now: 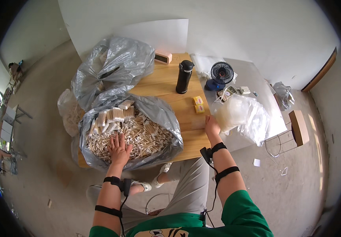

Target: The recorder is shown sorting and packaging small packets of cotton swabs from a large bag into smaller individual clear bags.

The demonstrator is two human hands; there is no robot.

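Note:
Loose cotton swabs (148, 144) fill a grey plastic bag (174, 130) that lies spread wide at the table's left front. My left hand (119, 151) rests on the swabs with its fingers spread and nothing gripped. Just beyond its fingertips, several neat bundles of swabs (115, 114) lie on top of the heap. My right hand (212, 126) is closed at the right edge of the wooden table (192, 122), beside a pile of clear plastic bags (237, 114). What its fingers hold, if anything, is hidden. Two small yellow boxes (198, 104) sit just beyond it.
A second grey bag (119, 67) bulges at the back left. Behind the yellow boxes stands a black bottle (184, 77), with a pink clock (163, 57) near the wall. A small fan (221, 75) is on the white surface (265, 106) to the right. An open cardboard box (298, 128) stands farther right.

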